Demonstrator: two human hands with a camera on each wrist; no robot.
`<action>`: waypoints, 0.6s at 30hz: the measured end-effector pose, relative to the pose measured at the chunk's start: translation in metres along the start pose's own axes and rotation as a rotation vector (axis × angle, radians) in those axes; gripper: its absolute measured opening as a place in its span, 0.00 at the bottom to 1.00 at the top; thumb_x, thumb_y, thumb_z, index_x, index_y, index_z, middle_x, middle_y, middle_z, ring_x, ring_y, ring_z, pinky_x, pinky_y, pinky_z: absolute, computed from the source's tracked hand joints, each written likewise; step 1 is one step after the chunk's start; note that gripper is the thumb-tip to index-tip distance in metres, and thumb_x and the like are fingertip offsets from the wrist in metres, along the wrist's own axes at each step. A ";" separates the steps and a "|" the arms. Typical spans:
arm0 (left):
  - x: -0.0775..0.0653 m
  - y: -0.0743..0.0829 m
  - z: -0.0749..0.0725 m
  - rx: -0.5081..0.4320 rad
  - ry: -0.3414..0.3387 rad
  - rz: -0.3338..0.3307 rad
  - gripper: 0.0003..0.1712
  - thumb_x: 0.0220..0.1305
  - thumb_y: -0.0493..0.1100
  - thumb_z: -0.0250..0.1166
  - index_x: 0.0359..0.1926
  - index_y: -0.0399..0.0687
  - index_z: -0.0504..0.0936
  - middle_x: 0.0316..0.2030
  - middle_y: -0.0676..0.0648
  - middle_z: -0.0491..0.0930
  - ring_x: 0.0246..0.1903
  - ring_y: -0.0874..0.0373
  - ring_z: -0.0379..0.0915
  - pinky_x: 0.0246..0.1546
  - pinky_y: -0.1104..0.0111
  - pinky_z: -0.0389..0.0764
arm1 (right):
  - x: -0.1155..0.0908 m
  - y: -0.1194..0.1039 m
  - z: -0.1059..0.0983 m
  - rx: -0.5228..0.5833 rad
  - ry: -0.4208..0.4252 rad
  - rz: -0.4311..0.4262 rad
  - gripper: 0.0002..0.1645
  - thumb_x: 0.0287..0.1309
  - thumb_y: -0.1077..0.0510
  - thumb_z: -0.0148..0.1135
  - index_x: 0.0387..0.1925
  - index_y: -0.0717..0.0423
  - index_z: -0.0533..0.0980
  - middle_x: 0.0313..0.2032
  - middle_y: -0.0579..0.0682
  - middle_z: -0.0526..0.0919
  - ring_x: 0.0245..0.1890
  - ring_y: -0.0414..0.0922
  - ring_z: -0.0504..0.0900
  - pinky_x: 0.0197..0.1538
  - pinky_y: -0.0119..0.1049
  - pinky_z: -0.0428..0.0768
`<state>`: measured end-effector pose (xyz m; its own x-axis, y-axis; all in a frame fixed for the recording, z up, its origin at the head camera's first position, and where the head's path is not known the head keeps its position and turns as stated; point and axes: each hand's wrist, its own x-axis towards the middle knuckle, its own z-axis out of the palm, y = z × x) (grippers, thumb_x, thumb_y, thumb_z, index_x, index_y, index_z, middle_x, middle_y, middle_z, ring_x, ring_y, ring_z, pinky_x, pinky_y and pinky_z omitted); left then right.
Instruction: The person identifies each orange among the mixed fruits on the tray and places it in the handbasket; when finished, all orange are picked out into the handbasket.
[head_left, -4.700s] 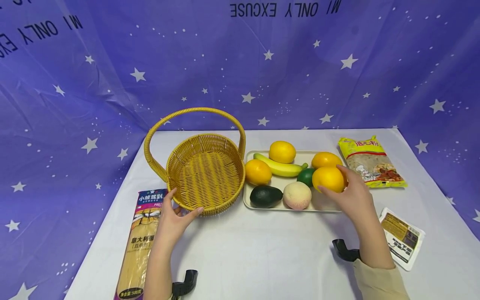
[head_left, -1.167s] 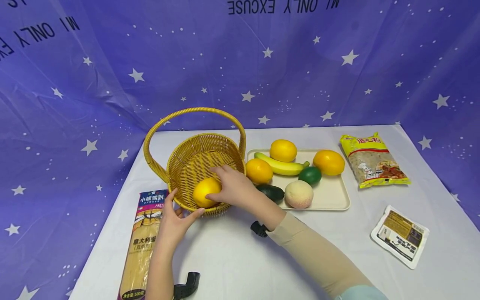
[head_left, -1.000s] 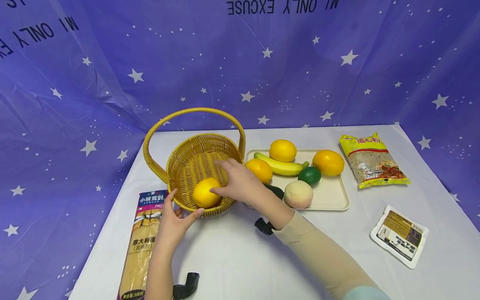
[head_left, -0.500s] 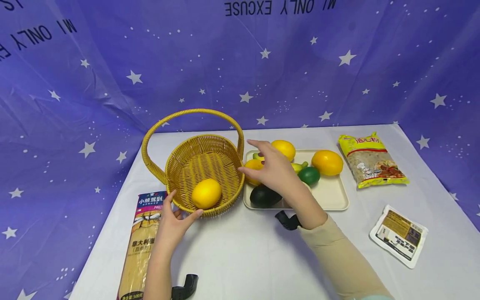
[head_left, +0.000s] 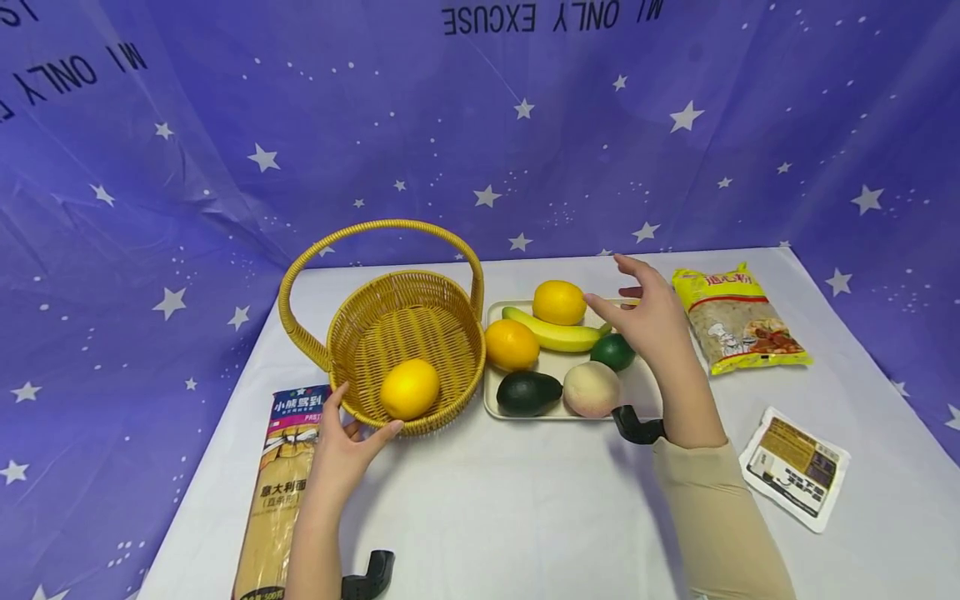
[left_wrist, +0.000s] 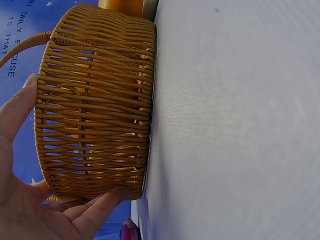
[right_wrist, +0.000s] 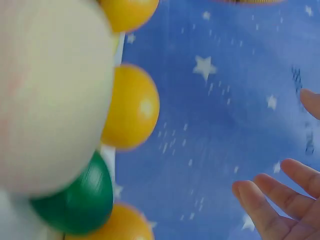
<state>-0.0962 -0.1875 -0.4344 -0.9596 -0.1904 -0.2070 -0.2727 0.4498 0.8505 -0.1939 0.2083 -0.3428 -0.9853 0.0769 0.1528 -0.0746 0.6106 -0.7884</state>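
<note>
A yellow wicker basket (head_left: 416, 329) with a tall handle stands at the left of the table, with an orange (head_left: 409, 389) lying in its near part. My left hand (head_left: 347, 450) holds the basket's near-left side, thumb at the rim and fingers against the weave. Over the right end of a cream tray (head_left: 558, 364), my right hand (head_left: 654, 321) hovers with thumb and fingers spread, holding nothing. On that tray lie a banana (head_left: 558, 334), an avocado (head_left: 529, 393), a peach (head_left: 592, 389), a green fruit (head_left: 612, 352) and two orange-yellow fruits (head_left: 512, 345). Another orange-yellow fruit (right_wrist: 112, 227) is hidden behind the right hand in the head view.
A long pack of spaghetti (head_left: 277, 500) lies left of the basket, partly under the left forearm. Right of the tray are a yellow-topped pasta bag (head_left: 738, 321) and a flat white packet (head_left: 797, 468). A purple starry cloth (head_left: 420, 125) hangs behind the table.
My right hand carried the orange from the tray into the basket, let go of it, then moved back right over the tray. The left hand stayed at the basket.
</note>
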 end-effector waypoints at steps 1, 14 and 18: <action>0.000 0.000 0.000 -0.002 -0.001 0.003 0.66 0.49 0.65 0.72 0.76 0.59 0.37 0.72 0.33 0.44 0.64 0.37 0.60 0.58 0.49 0.71 | 0.000 0.005 -0.004 0.003 0.012 0.020 0.51 0.51 0.34 0.67 0.72 0.45 0.60 0.67 0.54 0.66 0.59 0.57 0.72 0.58 0.55 0.73; 0.000 0.000 0.000 -0.014 -0.009 -0.002 0.67 0.48 0.66 0.72 0.76 0.58 0.37 0.72 0.33 0.44 0.64 0.37 0.60 0.57 0.50 0.72 | 0.002 0.063 -0.029 0.010 0.096 0.204 0.54 0.53 0.30 0.62 0.74 0.50 0.56 0.68 0.58 0.63 0.56 0.57 0.72 0.56 0.52 0.74; -0.001 0.000 0.000 -0.003 -0.007 0.001 0.68 0.47 0.68 0.71 0.76 0.57 0.37 0.72 0.33 0.44 0.64 0.36 0.60 0.58 0.49 0.71 | 0.002 0.079 -0.031 -0.013 0.094 0.237 0.54 0.54 0.30 0.62 0.74 0.52 0.55 0.67 0.62 0.63 0.56 0.59 0.72 0.56 0.54 0.73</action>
<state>-0.0956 -0.1875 -0.4341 -0.9604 -0.1837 -0.2095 -0.2715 0.4478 0.8519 -0.1974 0.2811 -0.3869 -0.9562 0.2921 0.0199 0.1595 0.5767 -0.8013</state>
